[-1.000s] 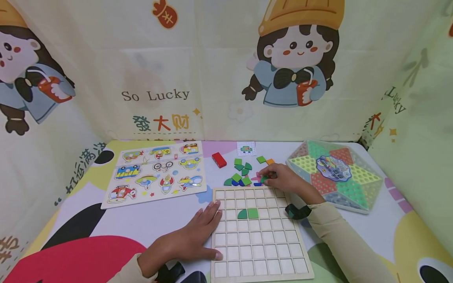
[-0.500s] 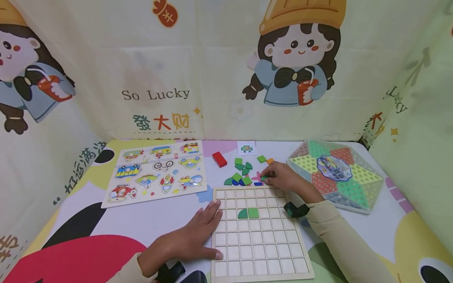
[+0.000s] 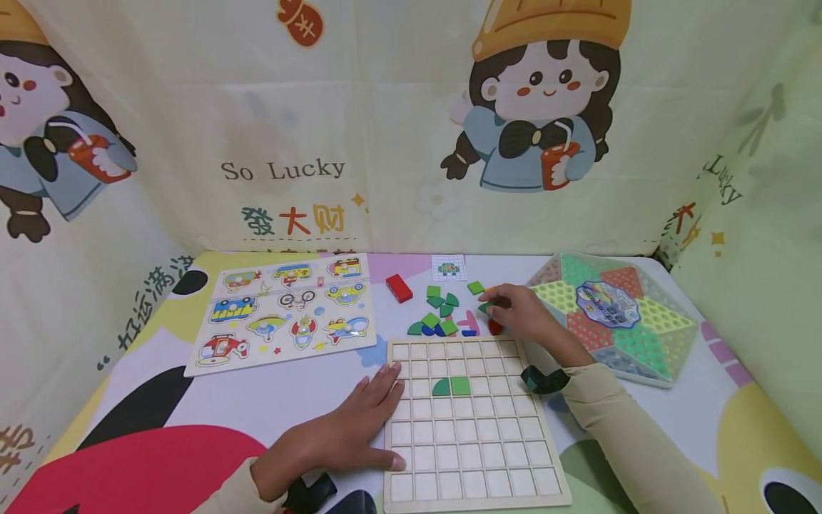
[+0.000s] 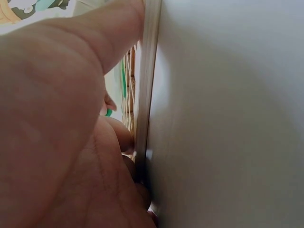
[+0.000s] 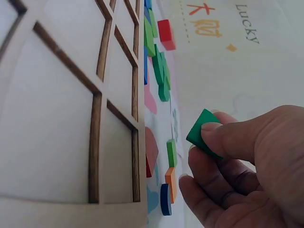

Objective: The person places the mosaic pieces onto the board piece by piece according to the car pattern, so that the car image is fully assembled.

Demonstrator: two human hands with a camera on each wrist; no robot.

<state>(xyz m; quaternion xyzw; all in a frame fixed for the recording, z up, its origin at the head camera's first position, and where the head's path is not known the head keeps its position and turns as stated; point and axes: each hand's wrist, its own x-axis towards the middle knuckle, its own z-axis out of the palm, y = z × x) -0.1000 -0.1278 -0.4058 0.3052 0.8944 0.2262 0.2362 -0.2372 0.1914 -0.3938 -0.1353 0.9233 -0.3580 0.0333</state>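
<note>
Right-hand grip (image 3: 528, 321): shifted farther from wooden grid board (image 3: 476, 431) with green block (image 5: 204, 130) | red block (image 3: 495, 327): now exposed | orange block (image 5: 171, 185): now mostly hidden in head view

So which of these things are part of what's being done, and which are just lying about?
In use, it seems:
wooden grid board, left hand resting on its edge
green piece pinched in the right hand
loose tiles beyond the board
card with a gridded picture, probably the pattern

Apparently just lying about:
vehicle puzzle board
hexagonal patterned box
</note>
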